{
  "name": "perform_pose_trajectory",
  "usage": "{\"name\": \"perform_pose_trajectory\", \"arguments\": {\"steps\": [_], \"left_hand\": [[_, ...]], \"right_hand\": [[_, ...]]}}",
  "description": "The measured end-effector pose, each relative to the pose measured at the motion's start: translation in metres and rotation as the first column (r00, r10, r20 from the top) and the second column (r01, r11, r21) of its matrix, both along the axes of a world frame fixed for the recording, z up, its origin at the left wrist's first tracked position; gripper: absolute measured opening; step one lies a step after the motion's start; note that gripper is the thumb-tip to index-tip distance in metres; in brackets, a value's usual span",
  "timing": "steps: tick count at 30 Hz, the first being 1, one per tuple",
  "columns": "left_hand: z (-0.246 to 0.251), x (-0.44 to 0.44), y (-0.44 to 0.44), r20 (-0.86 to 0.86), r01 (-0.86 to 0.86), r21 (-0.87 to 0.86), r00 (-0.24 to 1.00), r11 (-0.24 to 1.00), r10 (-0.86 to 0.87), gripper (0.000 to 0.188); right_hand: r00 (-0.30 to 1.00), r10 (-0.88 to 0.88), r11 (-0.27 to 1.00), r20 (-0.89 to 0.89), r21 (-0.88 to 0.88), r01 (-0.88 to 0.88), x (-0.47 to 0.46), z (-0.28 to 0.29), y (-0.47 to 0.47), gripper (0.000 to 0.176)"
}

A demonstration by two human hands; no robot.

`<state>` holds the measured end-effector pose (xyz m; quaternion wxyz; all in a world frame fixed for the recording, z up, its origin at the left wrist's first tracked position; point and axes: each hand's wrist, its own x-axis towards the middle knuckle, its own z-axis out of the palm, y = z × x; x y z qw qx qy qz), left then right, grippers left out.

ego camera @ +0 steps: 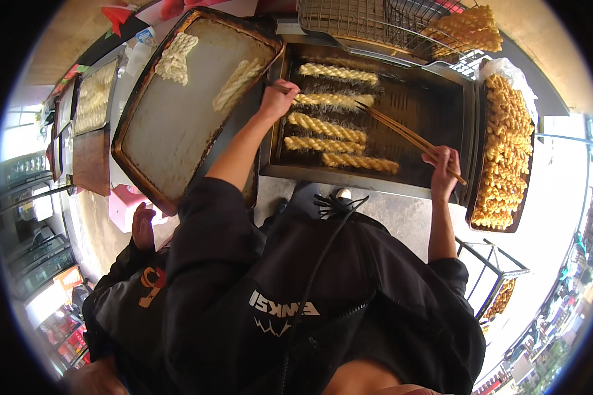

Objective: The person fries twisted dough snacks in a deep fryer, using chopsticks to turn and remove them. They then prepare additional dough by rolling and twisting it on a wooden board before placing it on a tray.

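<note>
My right hand [444,170] grips a pair of long wooden chopsticks [407,132]. Their tips touch or nearly touch the right end of a pale dough twist [328,99] in the fryer's oil. My left hand [278,100] is closed around a thin dark stick [279,87] at the fryer's left edge, by that twist's other end. Bubbles surround several dough twists lying crosswise in the rectangular metal fryer [425,103]. The lowest, a golden twist [360,162], is near the front wall. A metal baking tray [173,138] to the left bears raw dough twists [237,85] and a bunched pile [177,58].
A wire basket [351,22] sits behind the fryer, with a fried piece [467,32] at its right. Along the right stands a tray heaped with fried twists [506,153]. Another person's hand [143,227] is near the baking tray's front corner, above a pink stool [121,210].
</note>
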<state>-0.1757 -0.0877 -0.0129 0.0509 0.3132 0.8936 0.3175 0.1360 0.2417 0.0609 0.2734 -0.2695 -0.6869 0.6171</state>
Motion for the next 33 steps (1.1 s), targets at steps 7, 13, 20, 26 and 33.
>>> {"name": "perform_pose_trajectory", "arguments": {"steps": [7,13,20,26,33], "left_hand": [[-0.002,-0.037,0.042,0.018,0.033,0.489,0.999,0.872,-0.048,0.014],[-0.049,-0.046,0.066,0.011,-0.038,0.241,0.999,0.97,0.036,0.009],[-0.048,-0.046,0.043,-0.007,-0.019,0.094,1.0,0.995,0.02,0.015],[-0.04,-0.032,0.039,0.049,-0.073,0.074,0.996,0.995,0.069,0.012],[-0.016,-0.011,0.026,0.103,-0.059,0.252,0.994,0.966,0.034,0.013]], "right_hand": [[0.996,0.078,0.994,-0.036,-0.069,-0.08,-0.086,0.015,-0.047,0.023],[0.994,0.086,0.996,0.072,0.018,-0.088,-0.139,-0.039,-0.046,0.022],[0.999,-0.037,0.993,-0.005,-0.109,0.037,-0.101,-0.034,0.004,0.024],[0.999,-0.038,0.997,-0.002,-0.062,0.038,-0.077,-0.026,0.017,0.024],[0.989,0.136,0.99,-0.059,-0.027,-0.138,-0.058,-0.009,0.018,0.02]]}}
